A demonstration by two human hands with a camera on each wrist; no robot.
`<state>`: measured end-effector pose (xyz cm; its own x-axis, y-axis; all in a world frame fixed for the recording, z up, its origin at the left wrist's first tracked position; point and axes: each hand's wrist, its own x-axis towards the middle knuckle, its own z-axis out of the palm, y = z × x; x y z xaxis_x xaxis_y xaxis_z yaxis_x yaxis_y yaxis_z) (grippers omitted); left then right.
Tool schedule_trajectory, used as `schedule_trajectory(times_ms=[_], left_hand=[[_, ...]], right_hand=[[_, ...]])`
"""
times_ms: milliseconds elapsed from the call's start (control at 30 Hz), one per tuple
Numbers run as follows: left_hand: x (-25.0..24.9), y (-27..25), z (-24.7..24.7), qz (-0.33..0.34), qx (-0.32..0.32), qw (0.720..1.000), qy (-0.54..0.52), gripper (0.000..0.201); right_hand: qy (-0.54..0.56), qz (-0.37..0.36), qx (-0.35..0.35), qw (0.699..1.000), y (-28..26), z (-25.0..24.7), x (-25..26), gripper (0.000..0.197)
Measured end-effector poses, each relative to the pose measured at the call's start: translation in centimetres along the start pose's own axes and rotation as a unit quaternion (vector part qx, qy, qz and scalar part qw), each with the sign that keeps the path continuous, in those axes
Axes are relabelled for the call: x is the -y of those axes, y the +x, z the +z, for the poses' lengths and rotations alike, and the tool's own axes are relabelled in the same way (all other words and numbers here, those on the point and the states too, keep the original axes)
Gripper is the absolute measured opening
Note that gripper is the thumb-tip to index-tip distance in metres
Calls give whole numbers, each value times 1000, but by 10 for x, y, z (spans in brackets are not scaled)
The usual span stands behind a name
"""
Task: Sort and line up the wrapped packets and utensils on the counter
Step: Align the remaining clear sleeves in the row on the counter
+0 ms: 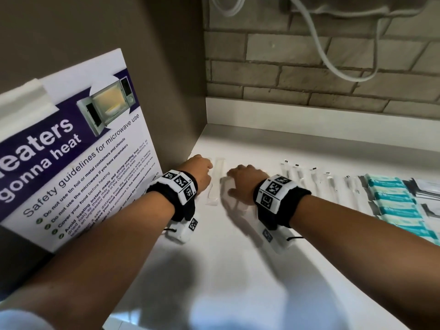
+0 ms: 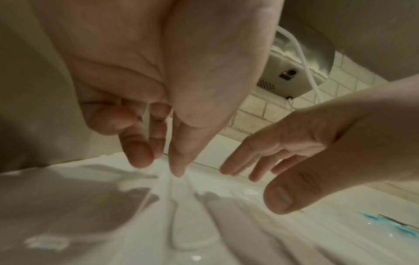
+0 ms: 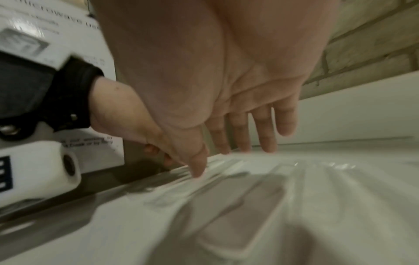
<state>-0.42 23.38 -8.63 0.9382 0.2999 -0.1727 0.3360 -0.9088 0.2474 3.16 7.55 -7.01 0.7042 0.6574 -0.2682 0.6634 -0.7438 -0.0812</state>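
Clear-wrapped utensils (image 1: 328,184) and teal packets (image 1: 390,198) look lined up at right; left hand (image 1: 198,173) and right hand (image 1: 242,184), fingers loosely spread, straighten the last wrapped sticks (image 1: 215,181) by the poster (image 1: 78,148).

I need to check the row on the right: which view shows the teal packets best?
The head view: the teal packets lie stacked in a column at the counter's right edge, beside the clear-wrapped utensils. The left wrist view catches only a blurred teal smear. The right wrist view shows none.
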Motion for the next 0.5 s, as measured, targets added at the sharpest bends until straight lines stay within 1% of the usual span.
schedule_trajectory(times_ms=[67,100,167,233,300,367,500], left_hand=[[-12,-4,-2,35,-3,999,-33,33],[-20,-8,-2,56,6,997,-53,32],[-37,-14,1,103,42,991,-69,32],[-49,-18,9,143,76,986,-31,39],[-55,-19,21,149,88,985,19,50],[-57,-20,27,138,89,986,40,59],[-50,-18,25,119,87,987,58,59]], right_hand=[[-15,41,-2,999,-10,-8,-16,48],[-20,59,9,998,-16,-11,-24,46],[-27,72,43,996,-27,-10,-36,44],[-22,69,73,995,-37,-4,-45,49],[-15,67,79,994,-45,2,-51,55],[-10,69,66,995,-49,8,-55,52],[-15,84,46,995,-49,14,-55,47]])
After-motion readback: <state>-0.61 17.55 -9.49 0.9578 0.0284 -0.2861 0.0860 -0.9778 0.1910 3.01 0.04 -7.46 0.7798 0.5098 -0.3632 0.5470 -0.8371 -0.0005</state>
